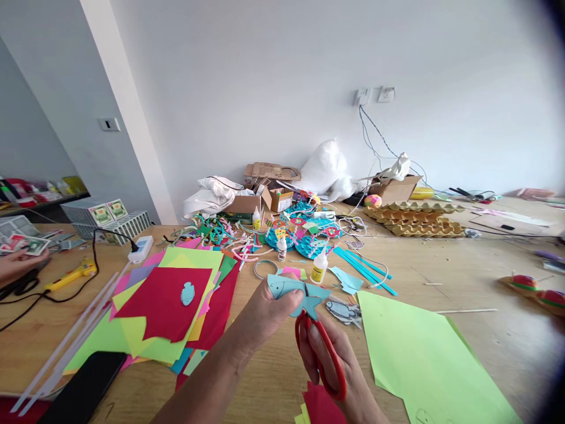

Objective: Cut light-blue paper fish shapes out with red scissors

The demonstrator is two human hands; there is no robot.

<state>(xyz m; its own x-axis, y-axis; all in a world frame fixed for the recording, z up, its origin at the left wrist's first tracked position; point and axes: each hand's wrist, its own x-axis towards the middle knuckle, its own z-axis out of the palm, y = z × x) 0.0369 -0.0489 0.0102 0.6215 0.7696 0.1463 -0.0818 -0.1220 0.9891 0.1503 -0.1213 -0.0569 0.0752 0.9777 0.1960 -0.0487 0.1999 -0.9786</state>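
Between the thumb and fingers of my left hand [282, 303] is a piece of blue paper [282, 286] with a fish outline drawn on it. My right hand [338, 347] grips red-handled scissors [332, 359]. Their blades are at the blue paper, partly hidden by it, near the fish's tail. Just right of the paper lies a grey fish cutout [342, 312] on the table. A small blue fish cutout [188, 293] rests on the red paper [168, 300] at the left. Red paper scraps [322, 403] lie below my right hand.
A glue bottle [319, 266] stands behind my hands, near blue paper strips [366, 268]. Light green sheets [424, 347] lie at right, a black phone [86, 386] at lower left. Craft scraps, boxes and egg trays [415, 221] line the wall. Another person's hand [26, 259] holds cards at far left.
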